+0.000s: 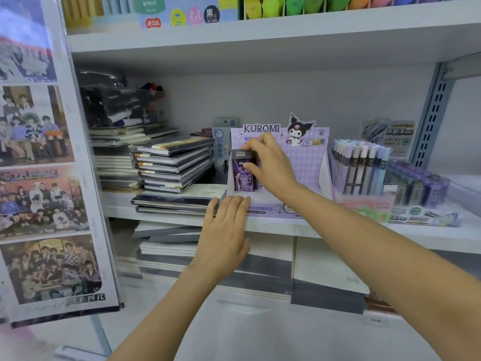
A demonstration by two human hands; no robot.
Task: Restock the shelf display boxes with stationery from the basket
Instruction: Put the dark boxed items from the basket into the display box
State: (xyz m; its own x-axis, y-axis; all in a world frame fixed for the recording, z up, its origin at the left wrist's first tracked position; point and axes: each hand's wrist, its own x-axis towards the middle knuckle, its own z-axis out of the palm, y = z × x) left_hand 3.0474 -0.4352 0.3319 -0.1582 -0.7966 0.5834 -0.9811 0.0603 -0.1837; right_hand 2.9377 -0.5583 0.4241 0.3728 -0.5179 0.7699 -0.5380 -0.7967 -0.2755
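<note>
A purple Kuromi display box (309, 165) stands on the middle shelf (286, 225). My right hand (268, 162) reaches into its left end and grips a small purple pack with a black cap (243, 173), held upright against the box's left wall. My left hand (226, 230) lies flat with straight fingers against the box's front left corner. Most of the box's inside looks bare. No basket is in view.
Stacked notebooks (174, 162) sit left of the box, with more stacks on the shelf below. A case of pastel lead tubes (361, 168) and purple packs (416, 183) stand to the right. A photo poster (44, 165) hangs at the left; a slotted shelf upright (434, 113) stands at the right.
</note>
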